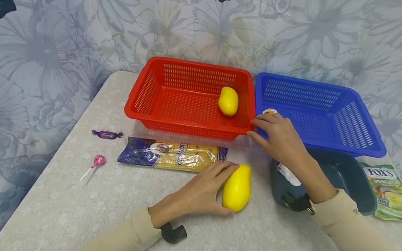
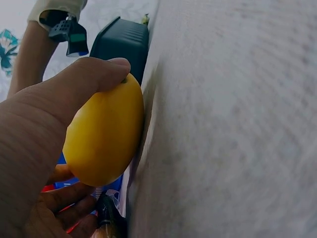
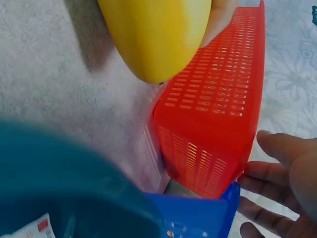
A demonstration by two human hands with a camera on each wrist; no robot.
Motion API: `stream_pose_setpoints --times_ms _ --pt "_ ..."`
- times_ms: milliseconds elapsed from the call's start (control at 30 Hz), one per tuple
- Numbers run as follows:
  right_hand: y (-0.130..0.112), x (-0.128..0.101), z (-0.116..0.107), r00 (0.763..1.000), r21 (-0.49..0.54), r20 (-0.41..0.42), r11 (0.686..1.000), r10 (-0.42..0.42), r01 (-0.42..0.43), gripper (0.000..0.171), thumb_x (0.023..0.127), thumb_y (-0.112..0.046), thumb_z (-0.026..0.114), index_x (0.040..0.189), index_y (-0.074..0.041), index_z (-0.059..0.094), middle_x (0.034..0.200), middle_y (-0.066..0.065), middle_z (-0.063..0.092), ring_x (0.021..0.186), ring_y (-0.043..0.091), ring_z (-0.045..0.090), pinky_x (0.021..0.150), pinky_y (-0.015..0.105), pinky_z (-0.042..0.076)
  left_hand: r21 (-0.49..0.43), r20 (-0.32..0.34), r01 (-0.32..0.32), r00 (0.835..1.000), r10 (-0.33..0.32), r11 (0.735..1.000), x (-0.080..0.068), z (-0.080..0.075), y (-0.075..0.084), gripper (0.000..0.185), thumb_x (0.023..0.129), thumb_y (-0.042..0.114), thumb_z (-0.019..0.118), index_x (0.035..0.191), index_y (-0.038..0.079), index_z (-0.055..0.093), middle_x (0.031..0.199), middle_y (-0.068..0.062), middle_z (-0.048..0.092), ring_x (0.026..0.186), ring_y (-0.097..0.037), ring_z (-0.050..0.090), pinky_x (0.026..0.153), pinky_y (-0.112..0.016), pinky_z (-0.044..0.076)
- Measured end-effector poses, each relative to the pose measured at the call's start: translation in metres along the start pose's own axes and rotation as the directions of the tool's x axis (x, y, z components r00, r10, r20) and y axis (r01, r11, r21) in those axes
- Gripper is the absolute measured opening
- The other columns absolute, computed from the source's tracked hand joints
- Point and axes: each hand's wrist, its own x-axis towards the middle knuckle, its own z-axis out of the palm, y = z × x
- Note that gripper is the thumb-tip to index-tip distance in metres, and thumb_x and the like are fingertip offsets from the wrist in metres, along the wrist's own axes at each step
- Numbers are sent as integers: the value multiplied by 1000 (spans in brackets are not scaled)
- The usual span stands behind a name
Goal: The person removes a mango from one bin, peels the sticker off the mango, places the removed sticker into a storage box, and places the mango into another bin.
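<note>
Left of the red basket (image 1: 189, 98) lie a purple wrapped sweet (image 1: 107, 134) and a pink lollipop (image 1: 95, 163), and just in front of it a spaghetti packet (image 1: 171, 155) whose print is too blurred to read. In front of the basket's right corner the left hand (image 1: 199, 194) curls round a yellow mango (image 1: 237, 187) resting on the table (image 1: 58, 208); smooth and rounded, it could slip and roll if held loosely. At that corner the right hand (image 1: 280, 136) rests with relaxed fingers, holding nothing, against the blue basket (image 1: 358, 134), which might shift if nudged; far right, a green bag (image 1: 392, 193) reads "FOX'S".
</note>
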Motion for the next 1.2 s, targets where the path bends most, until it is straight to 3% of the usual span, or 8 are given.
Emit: stream_pose_setpoints --times_ms 267,467,833,1200 --pt "-4 3 4 999 -4 4 999 42 -42 37 90 -26 77 118 -4 74 118 13 68 116 33 53 93 64 44 -63 21 22 1000 -21 998 -3 -9 3 110 72 56 84 157 12 29 150 -2 38 137 -19 35 114 -36 33" --pt "-5 2 5 1000 11 -18 1000 11 -11 33 89 -22 77 115 -2 75 113 14 69 113 34 53 85 57 47 -146 25 66 998 -63 987 -12 -26 8 113 70 57 84 159 16 27 154 0 34 140 -18 32 114 -41 32" --pt "-4 1 6 999 34 -32 999 7 -6 34 88 -20 78 116 -1 74 110 15 68 104 32 55 78 49 47 -192 -93 155 980 -175 969 -9 -82 -10 112 71 53 86 159 26 24 156 -1 31 138 -21 32 106 -53 40" --pt "-5 2 7 999 41 -30 999 11 -9 31 89 -18 77 114 1 74 111 16 69 103 34 59 82 51 46 -178 -171 198 959 -228 964 10 -129 -32 109 72 54 85 158 25 26 156 -1 30 139 -21 31 107 -54 40"
